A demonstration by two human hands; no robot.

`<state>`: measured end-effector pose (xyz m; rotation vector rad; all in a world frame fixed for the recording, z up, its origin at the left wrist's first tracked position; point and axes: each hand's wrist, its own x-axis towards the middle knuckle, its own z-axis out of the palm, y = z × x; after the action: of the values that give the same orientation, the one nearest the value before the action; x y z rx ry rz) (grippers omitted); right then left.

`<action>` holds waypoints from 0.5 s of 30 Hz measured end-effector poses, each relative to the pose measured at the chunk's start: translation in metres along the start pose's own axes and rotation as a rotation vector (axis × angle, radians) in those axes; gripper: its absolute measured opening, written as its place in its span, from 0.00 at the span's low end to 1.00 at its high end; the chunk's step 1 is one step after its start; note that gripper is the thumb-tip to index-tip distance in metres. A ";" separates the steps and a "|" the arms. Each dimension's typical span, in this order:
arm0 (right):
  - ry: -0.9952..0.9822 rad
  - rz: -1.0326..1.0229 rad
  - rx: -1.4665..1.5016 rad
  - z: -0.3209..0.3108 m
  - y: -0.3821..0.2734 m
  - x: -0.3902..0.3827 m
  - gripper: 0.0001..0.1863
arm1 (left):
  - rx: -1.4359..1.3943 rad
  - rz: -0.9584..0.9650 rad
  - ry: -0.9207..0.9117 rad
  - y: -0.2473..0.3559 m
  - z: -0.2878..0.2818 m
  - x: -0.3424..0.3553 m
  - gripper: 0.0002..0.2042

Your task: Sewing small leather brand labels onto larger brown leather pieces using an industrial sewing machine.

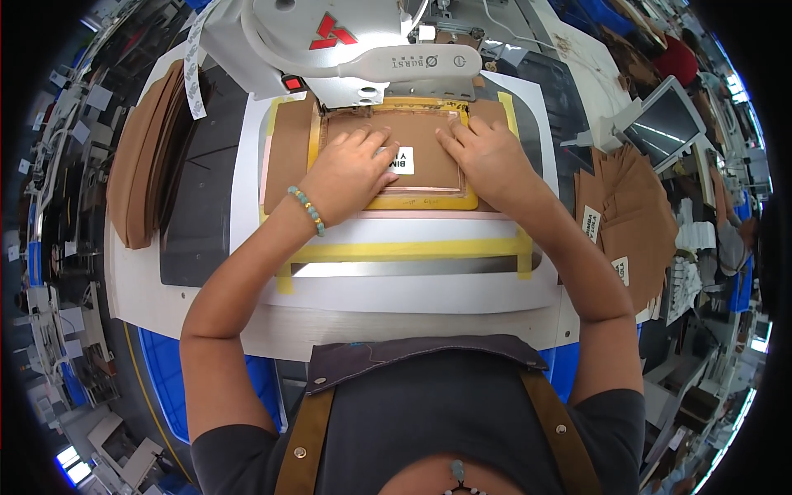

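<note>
1. Nearest the camera: a small greenish pendant (457, 470) at the wearer's neck. Beyond it is a dark shirt (421, 425), crossed by two brown straps (305, 437) with metal snaps.
2. Left grip (351, 169): palm down, fingers spread across the brown panel (289, 157) inside the frame, clasping nothing. A bracelet (307, 210) of green and gold beads circles this wrist.
3. Right grip (493, 161): palm down, fingers extended over the right side of the yellow-edged frame (417, 203), not closed around it.
4. Panel position: beneath the frame, in front of the sewing machine head (297, 37), over a white sheet (363, 299) bordered by yellow tape (412, 249). The sheet lies on the pale surface (330, 330).
5. Panel marking: one white label (402, 161) with bold dark lettering, partly covered by the left grip.
6. Frame marking: small handwritten characters on the lower bar.
7. Machine marking: a red three-part emblem (332, 33). The pale lamp arm (421, 63) in front carries dark print and a power symbol.
8. Right side: fanned brown pieces (639, 214) with similar white labels, near a screen (664, 124).
9. Left side: a stack of folded brown pieces (144, 157), beside a hanging printed white strip (195, 74).
</note>
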<state>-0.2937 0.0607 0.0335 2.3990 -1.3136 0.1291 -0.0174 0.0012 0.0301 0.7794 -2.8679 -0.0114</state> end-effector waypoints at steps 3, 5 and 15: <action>0.021 -0.006 0.030 -0.001 -0.004 0.007 0.23 | -0.038 0.030 0.020 0.002 0.004 0.004 0.22; -0.020 0.001 0.036 -0.001 -0.008 0.011 0.24 | -0.046 0.048 0.040 0.002 0.007 0.006 0.23; 0.073 -0.048 0.029 0.007 -0.023 0.035 0.22 | -0.083 0.038 0.058 -0.002 0.009 0.000 0.22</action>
<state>-0.2566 0.0415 0.0295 2.4239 -1.2287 0.2206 -0.0176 -0.0011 0.0213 0.6979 -2.8073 -0.1002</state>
